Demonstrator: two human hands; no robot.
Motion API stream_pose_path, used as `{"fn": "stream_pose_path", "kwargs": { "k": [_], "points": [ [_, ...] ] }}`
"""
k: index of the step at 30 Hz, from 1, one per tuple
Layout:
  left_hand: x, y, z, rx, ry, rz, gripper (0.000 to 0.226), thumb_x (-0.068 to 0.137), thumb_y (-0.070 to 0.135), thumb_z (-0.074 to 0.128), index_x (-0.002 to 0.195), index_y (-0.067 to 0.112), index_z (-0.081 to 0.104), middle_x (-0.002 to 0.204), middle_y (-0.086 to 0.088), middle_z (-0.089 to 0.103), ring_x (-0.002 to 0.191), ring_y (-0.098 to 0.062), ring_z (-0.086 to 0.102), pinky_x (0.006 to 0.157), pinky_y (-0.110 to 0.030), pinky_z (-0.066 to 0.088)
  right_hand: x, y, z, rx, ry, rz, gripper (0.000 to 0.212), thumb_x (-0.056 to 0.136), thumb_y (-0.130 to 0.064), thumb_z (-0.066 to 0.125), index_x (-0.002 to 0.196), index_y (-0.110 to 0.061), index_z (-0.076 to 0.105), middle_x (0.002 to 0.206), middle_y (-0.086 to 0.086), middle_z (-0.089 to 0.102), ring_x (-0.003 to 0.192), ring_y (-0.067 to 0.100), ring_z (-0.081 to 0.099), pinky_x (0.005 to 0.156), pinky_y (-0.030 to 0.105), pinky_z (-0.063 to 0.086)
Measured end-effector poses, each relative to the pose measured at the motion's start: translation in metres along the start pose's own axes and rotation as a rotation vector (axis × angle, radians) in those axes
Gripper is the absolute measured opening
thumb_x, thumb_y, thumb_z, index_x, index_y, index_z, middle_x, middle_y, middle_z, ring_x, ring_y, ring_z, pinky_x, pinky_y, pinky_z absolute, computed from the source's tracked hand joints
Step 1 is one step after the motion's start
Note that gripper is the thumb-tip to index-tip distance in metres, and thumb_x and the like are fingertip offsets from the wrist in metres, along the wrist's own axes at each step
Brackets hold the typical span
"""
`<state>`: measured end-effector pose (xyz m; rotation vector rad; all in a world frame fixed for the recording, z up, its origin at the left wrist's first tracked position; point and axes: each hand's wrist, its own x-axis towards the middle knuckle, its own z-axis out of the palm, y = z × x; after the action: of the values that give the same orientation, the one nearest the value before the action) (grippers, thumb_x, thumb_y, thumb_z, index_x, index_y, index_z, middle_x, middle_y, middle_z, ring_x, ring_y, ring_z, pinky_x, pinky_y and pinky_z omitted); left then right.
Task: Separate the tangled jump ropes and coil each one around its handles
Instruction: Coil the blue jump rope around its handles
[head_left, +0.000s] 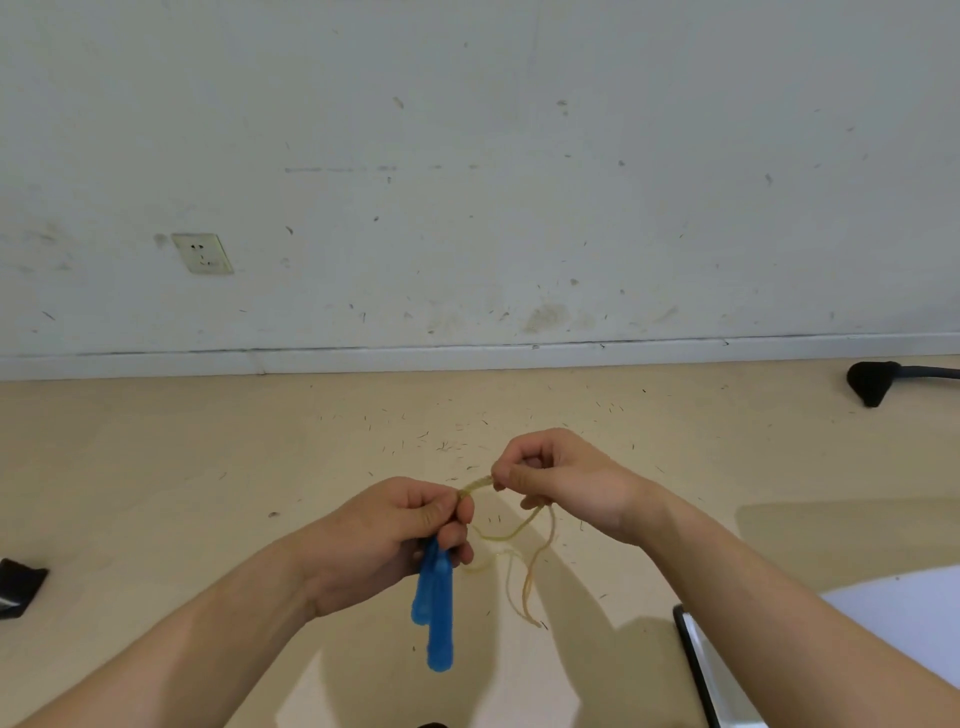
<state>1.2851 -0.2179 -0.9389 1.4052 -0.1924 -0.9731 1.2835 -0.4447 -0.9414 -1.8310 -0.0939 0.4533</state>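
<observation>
Both forearms reach forward over the floor (208, 467), hands raised side by side; the left hand (395, 540) curls round two blue handles (436, 613), which hang downward from its fist, and pinches the yellowish rope (511, 535) at its top; the right hand (561, 483), just beside and slightly higher, pinches the same rope between thumb and fingers; a short taut stretch joins the hands, and loose loops dangle below between them; a wall socket (202, 253) sits far left.
</observation>
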Motion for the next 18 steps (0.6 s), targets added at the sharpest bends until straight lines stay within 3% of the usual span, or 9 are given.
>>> {"fn": "stream_pose_path", "kwargs": {
  "k": [2,5,8,10,12,14,18],
  "points": [
    [0.001,0.000,0.003,-0.051,0.027,0.022,0.030,0.106,0.016,0.041,0.087,0.011,0.063,0.071,-0.002,0.051,0.083,-0.023,0.059,0.084,-0.033,0.047,0.001,0.001,0.007,-0.006,0.090,-0.003,0.018,0.093,-0.030,0.069,0.080,-0.019,0.072,0.064,-0.007,0.056,0.066,0.008,0.052,0.069,0.029,0.048],
    [0.006,-0.001,0.005,-0.087,0.232,0.097,0.027,0.106,0.014,0.041,0.092,0.007,0.063,0.073,-0.002,0.056,0.084,-0.021,0.061,0.083,-0.033,0.048,0.002,0.003,0.026,0.054,0.188,0.059,0.024,0.092,-0.039,0.068,0.080,-0.018,0.070,0.061,-0.006,0.055,0.058,0.013,0.045,0.057,0.030,0.039],
    [0.011,-0.009,0.003,-0.055,0.426,0.152,0.031,0.104,0.015,0.045,0.088,0.010,0.072,0.080,-0.004,0.066,0.089,-0.019,0.063,0.083,-0.032,0.048,0.001,0.004,0.049,0.179,0.153,0.160,0.023,0.097,-0.039,0.061,0.090,-0.017,0.064,0.066,-0.002,0.059,0.052,0.013,0.042,0.050,0.027,0.037],
    [0.013,-0.014,0.004,-0.041,0.520,0.146,0.031,0.102,0.018,0.051,0.087,0.015,0.078,0.088,-0.013,0.073,0.091,-0.019,0.069,0.091,-0.035,0.048,-0.001,0.003,0.061,0.242,0.131,0.207,0.022,0.097,-0.037,0.059,0.096,-0.015,0.061,0.067,-0.001,0.060,0.048,0.012,0.043,0.047,0.025,0.038],
    [0.013,-0.017,0.008,0.000,0.569,0.141,0.027,0.101,0.020,0.053,0.094,0.015,0.078,0.093,-0.014,0.076,0.093,-0.010,0.071,0.100,-0.035,0.046,-0.002,0.002,0.067,0.275,0.132,0.246,0.020,0.097,-0.033,0.058,0.101,-0.013,0.061,0.069,0.000,0.062,0.048,0.013,0.045,0.046,0.025,0.041],
    [0.012,-0.020,0.012,0.035,0.600,0.155,0.025,0.101,0.021,0.054,0.098,0.013,0.077,0.096,0.001,0.078,0.101,0.000,0.067,0.103,-0.030,0.041,-0.003,0.002,0.070,0.325,0.132,0.286,0.019,0.097,-0.027,0.058,0.106,-0.010,0.062,0.071,0.002,0.064,0.048,0.013,0.049,0.048,0.026,0.046],
    [0.012,-0.021,0.015,0.013,0.614,0.179,0.021,0.099,0.020,0.057,0.101,0.013,0.076,0.099,0.005,0.078,0.103,0.001,0.066,0.105,-0.029,0.041,-0.005,0.001,0.070,0.354,0.138,0.338,0.019,0.097,-0.022,0.055,0.095,-0.005,0.064,0.065,0.005,0.063,0.050,0.016,0.053,0.053,0.028,0.051]
  ]
}}
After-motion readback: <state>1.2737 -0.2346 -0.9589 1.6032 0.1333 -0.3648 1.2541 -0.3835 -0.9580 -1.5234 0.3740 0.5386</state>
